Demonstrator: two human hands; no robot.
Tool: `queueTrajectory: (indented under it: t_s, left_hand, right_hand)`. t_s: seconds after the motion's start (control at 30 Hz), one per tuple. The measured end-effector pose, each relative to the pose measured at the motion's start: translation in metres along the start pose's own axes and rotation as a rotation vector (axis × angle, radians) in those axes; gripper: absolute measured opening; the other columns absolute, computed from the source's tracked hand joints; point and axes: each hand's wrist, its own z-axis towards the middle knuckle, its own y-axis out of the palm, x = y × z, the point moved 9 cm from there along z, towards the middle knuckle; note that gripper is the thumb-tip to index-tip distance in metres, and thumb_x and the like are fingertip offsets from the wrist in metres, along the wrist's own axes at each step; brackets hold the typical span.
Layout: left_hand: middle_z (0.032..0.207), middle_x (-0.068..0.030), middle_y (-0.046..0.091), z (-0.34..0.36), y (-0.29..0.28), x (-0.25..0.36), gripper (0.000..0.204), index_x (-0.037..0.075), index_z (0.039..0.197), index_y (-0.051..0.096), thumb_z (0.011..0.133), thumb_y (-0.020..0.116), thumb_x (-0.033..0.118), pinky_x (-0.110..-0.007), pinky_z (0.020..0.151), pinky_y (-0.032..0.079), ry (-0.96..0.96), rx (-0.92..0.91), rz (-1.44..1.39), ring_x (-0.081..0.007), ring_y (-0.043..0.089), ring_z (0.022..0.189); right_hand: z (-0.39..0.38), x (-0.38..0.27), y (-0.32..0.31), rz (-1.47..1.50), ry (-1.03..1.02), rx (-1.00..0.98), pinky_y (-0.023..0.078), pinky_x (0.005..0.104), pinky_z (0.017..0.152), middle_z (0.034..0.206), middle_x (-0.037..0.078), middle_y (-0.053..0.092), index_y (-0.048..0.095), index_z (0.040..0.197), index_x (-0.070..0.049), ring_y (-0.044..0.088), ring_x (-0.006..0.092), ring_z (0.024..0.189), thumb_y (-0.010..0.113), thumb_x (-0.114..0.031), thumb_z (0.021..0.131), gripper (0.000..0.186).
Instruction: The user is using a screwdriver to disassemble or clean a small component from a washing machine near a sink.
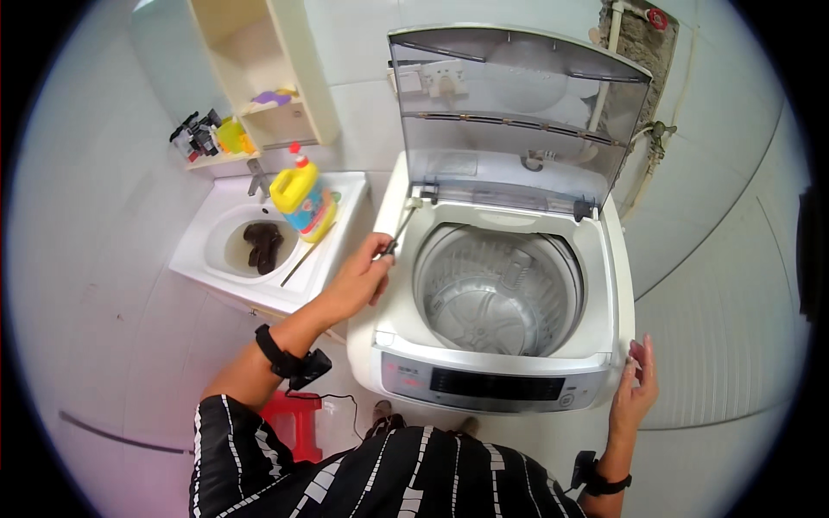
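Observation:
A top-loading washing machine (518,363) stands in front of me, its clear grey lid (527,95) raised. Its metal drum (484,302) shows ribbed walls. In my left hand (358,276), closed over the machine's left rim, is a thin tool with a dark handle (389,249). The tool's slim shaft points up toward the left lid hinge (425,192), ending in a small pale tip; its exact kind is unclear. My right hand (637,384) rests at the machine's front right corner, fingers extended and holding nothing.
On the left, a white washbasin (194,250) holds murky water and dark cloth (263,246). A yellow jug (302,198) and a thin stick (302,259) lie on its counter. A red stool (294,423) is below. Pipes and a tap (661,129) line the right wall.

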Motion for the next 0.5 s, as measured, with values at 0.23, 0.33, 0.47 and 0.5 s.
queueTrajectory:
  t_s: [0.23, 0.33, 0.47, 0.5]
  left_hand:
    - [0.085, -0.0060, 0.045, 0.035, 0.027, -0.014, 0.023, 0.005, 0.113, 0.037, 0.093, 0.039, 0.016, -0.025, 0.045, 0.041, -0.109, 0.023, 0.076, -0.0118, 0.048, 0.054]
    - [0.087, -0.0074, 0.047, 0.052, 0.038, -0.024, 0.026, 0.005, 0.116, 0.036, 0.092, 0.040, 0.016, -0.026, 0.045, 0.041, -0.170, 0.008, 0.062, -0.0136, 0.049, 0.055]
    - [0.088, -0.0086, 0.049, 0.078, 0.040, -0.045, 0.027, 0.006, 0.115, 0.036, 0.090, 0.041, 0.016, -0.028, 0.044, 0.043, -0.234, 0.013, 0.061, -0.0154, 0.051, 0.055]
    - [0.088, -0.0086, 0.049, 0.084, 0.041, -0.049, 0.027, 0.006, 0.115, 0.036, 0.090, 0.041, 0.016, -0.028, 0.044, 0.043, -0.236, 0.014, 0.060, -0.0154, 0.051, 0.055]
  right_hand:
    - [0.013, 0.056, -0.019, 0.104, 0.078, 0.033, 0.045, 0.0270, 0.075, 0.107, 0.016, 0.062, 0.041, 0.134, 0.000, 0.058, 0.0184, 0.091, 0.049, -0.003, 0.084, 0.051]
    - [0.018, 0.066, -0.016, 0.137, 0.081, 0.010, 0.044, 0.0261, 0.076, 0.107, 0.016, 0.061, 0.040, 0.135, 0.001, 0.057, 0.0180, 0.092, 0.048, -0.001, 0.082, 0.053]
    - [0.024, 0.074, -0.013, 0.162, 0.095, 0.015, 0.043, 0.0256, 0.075, 0.107, 0.017, 0.061, 0.040, 0.134, 0.001, 0.057, 0.0185, 0.093, 0.046, 0.001, 0.080, 0.055]
    - [0.025, 0.076, -0.013, 0.162, 0.095, 0.012, 0.043, 0.0256, 0.075, 0.107, 0.017, 0.061, 0.040, 0.134, 0.001, 0.057, 0.0185, 0.093, 0.046, 0.001, 0.080, 0.055]
